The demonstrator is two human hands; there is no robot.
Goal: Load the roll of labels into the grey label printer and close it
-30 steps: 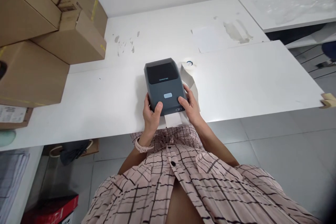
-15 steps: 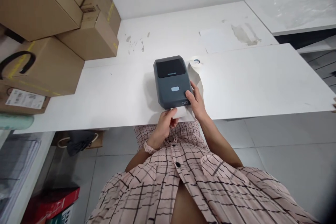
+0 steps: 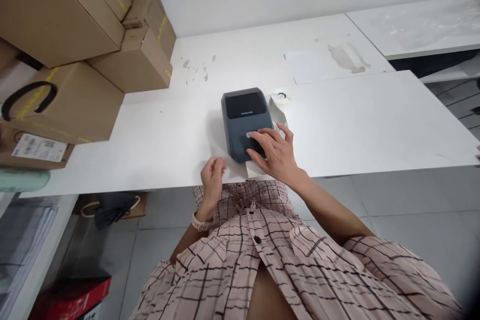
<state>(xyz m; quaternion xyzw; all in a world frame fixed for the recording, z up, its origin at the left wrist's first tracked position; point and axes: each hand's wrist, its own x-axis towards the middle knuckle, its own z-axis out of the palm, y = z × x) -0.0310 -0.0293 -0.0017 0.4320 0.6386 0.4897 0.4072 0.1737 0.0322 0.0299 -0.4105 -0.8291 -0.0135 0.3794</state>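
A dark blue-grey label printer [image 3: 235,132] with a black window on top stands near the front edge of the white table. Over its front right part, my right hand [image 3: 278,155] is spread open, the index fingertip at the light button on the lid. A white paper label [image 3: 255,169] sticks out from the printer's front, partly under that hand. To the left of the label, my left hand [image 3: 212,176] rests by the table edge with curled fingers and nothing visible in them. Behind the right hand, a roll of white labels [image 3: 278,99] lies against the printer's right side, its strip trailing forward.
Cardboard boxes [image 3: 93,105] are stacked on the left of the table [image 3: 356,125]. A green roll [image 3: 22,181] lies at the left edge. A white sheet [image 3: 305,66] lies flat toward the back. Below stands a red box [image 3: 82,300].
My left hand has let go of the paper label and moved left, its fingers curling. My right hand has gone from the printer's right side to over its lid, a finger at the button.
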